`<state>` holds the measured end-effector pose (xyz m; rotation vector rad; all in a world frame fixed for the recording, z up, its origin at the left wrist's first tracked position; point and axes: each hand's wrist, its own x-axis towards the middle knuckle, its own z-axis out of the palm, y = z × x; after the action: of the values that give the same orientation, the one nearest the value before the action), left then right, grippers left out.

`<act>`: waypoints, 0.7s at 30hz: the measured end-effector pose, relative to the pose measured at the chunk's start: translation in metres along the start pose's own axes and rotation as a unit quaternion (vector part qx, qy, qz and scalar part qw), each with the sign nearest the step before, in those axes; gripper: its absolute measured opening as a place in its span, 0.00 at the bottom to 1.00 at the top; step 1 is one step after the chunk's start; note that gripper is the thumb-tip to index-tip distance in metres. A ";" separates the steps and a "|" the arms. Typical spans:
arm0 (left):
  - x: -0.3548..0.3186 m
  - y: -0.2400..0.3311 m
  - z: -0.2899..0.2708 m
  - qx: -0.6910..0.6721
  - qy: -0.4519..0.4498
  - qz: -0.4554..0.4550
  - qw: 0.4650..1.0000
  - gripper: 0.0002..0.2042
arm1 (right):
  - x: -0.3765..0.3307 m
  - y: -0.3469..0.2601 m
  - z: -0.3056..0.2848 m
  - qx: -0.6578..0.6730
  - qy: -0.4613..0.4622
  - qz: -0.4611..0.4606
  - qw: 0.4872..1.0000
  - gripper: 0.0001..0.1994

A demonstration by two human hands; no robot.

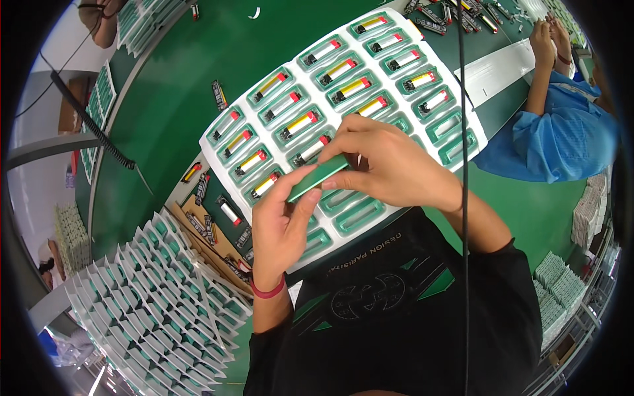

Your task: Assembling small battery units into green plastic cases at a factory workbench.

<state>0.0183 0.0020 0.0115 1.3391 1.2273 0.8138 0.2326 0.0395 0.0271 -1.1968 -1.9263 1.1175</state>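
Note:
Above the tray my left hand [281, 221] is closed on a flat green rectangular piece [318, 178], with fingers along its far side and the thumb beneath. My right hand [383, 162] pinches around the same piece's right end; whether its fingers hold anything else is hidden. Under both hands lies a large white tray [209, 144] with green-lined oblong recesses. Many recesses hold a small stick-shaped part [351, 89] with a yellow or white body, a red end and a dark end. Several recesses near my body, such as this recess [360, 216], hold no part.
Left of me stand stacked white-and-green trays [158, 297]. A brown cardboard box [198, 231] with loose dark parts sits beside them. More loose parts [456, 16] lie at the far right. A co-worker in a blue shirt [555, 132] is at right. A dark cable [462, 198] hangs in front.

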 end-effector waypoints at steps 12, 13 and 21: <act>0.002 0.000 0.002 0.023 0.002 -0.014 1.000 0.13 | -0.009 0.012 0.024 -0.026 0.025 -0.045 0.998 0.12; 0.003 0.002 0.000 0.020 -0.005 -0.029 0.999 0.13 | -0.008 0.014 0.024 -0.021 0.024 -0.044 0.999 0.12; 0.012 -0.001 0.000 0.023 0.033 0.035 0.999 0.11 | 0.000 0.019 0.006 0.007 -0.006 -0.067 0.998 0.12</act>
<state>0.0208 0.0138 0.0088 1.4080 1.2626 0.8891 0.2357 0.0424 0.0074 -1.0392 -1.9723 1.0680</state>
